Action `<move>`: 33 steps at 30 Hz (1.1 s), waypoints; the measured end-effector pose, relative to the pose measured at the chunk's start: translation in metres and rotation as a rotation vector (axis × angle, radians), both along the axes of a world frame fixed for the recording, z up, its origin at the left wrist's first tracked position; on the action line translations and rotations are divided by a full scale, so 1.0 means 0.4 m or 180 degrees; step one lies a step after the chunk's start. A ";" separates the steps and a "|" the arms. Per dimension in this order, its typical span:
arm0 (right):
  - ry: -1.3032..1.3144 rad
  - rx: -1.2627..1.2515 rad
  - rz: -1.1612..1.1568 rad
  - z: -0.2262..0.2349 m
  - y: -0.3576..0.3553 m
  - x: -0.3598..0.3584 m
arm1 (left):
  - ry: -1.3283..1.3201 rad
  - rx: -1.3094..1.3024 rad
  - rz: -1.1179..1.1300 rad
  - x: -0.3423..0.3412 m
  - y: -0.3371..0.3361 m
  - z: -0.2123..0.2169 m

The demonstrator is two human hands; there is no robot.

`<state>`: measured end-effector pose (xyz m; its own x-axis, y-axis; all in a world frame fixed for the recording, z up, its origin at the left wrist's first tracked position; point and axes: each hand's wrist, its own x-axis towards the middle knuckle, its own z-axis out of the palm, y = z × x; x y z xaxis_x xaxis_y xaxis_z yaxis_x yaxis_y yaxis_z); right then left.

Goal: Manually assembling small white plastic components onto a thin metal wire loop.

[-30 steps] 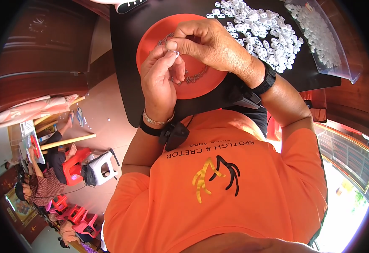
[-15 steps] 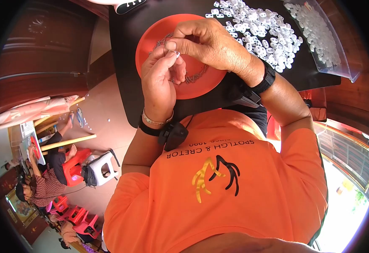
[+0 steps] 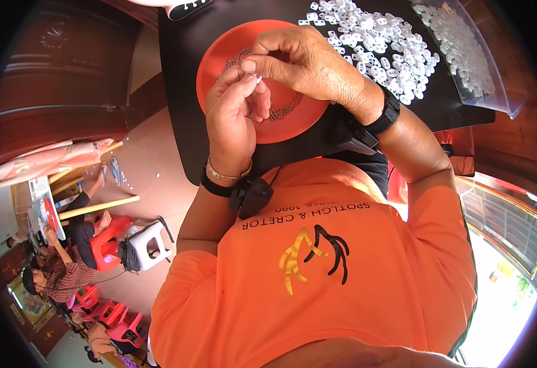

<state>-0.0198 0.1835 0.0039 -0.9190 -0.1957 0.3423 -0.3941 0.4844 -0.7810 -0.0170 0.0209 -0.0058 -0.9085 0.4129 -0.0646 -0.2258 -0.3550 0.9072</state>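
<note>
Above a round orange-red dish (image 3: 287,132), my two hands meet at the fingertips. My left hand (image 3: 228,116) pinches a small white plastic piece (image 3: 258,78) between thumb and fingers, and only a sliver of it shows. The thumb and forefinger of my right hand (image 3: 314,64) are pressed together right over that piece; whatever they grip is hidden. Small grey metal screws (image 3: 288,110) lie in a ring inside the dish, partly covered by my hands.
Loose white two-holed plastic pieces (image 3: 385,43) are heaped on the black table (image 3: 179,92) beyond my right hand. A clear bin (image 3: 506,101) full of similar pieces stands at the far right. People sit on the left among red and white stools (image 3: 153,248).
My hands hold almost the same pose over the dish. At the left, a seated person's arm has shifted slightly.
</note>
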 end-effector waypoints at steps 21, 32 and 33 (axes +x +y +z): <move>0.0031 0.0121 0.0016 0.003 0.003 -0.001 | -0.0001 -0.0002 -0.0046 0.001 0.000 0.001; 0.0108 0.0130 0.0029 0.000 0.004 -0.002 | -0.0043 0.0065 -0.0040 0.001 -0.001 -0.003; 0.0107 0.0130 0.0029 0.000 0.004 -0.002 | -0.0032 0.0067 -0.0044 0.000 -0.002 -0.005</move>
